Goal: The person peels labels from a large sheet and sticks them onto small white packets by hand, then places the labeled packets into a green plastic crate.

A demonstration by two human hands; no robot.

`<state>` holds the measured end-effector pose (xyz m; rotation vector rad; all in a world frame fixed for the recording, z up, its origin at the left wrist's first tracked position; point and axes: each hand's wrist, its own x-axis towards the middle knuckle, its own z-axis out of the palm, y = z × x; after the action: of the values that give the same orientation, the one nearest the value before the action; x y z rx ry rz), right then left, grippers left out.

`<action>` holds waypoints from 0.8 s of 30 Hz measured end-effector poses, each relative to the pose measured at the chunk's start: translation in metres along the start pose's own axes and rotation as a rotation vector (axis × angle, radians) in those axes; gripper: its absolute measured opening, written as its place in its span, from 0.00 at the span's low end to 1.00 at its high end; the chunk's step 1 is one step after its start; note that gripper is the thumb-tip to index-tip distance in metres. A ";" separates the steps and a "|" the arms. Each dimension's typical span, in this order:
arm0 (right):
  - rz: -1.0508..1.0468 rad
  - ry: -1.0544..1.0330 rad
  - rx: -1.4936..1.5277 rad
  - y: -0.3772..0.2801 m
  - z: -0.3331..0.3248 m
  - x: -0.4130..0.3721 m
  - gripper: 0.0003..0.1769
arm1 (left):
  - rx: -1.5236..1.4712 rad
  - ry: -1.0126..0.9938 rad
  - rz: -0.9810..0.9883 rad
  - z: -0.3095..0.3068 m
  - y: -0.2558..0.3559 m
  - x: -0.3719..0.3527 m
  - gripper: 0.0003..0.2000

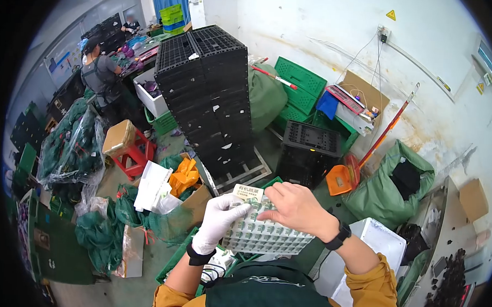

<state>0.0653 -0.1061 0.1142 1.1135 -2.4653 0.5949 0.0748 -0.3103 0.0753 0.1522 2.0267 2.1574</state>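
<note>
In front of my chest is a sheet of small printed labels (270, 238), white with rows of green marks. A cream label with green lettering (248, 195) stands at its upper left. My left hand (219, 218), in a white glove, is closed on the sheet's left side with the thumb on top, by the cream label. My bare right hand (296, 208) is closed at the sheet's upper edge, its fingers curled and thumb pointing left; its fingertips partly hide the sheet.
Stacked black crates (205, 86) rise ahead, beside a black bin (310, 148). A white foam box (376, 252) stands at right, near a green sack (390, 187). Left are green nets (96, 240), a red stool (139, 154) and a co-worker (98, 73) farther back.
</note>
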 end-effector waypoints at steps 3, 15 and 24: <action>-0.076 -0.002 0.014 0.006 0.009 0.002 0.15 | 0.012 -0.027 0.009 0.000 0.001 0.001 0.06; 0.417 -0.028 0.267 0.003 0.008 -0.003 0.10 | 0.097 -0.112 0.206 -0.010 -0.016 0.002 0.04; 0.630 0.134 1.210 0.019 0.013 0.007 0.09 | 0.071 -0.261 -0.048 0.005 -0.022 -0.011 0.04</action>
<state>0.0439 -0.1058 0.1022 0.4704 -2.2034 2.4277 0.0879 -0.3068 0.0539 0.3704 1.9367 1.9243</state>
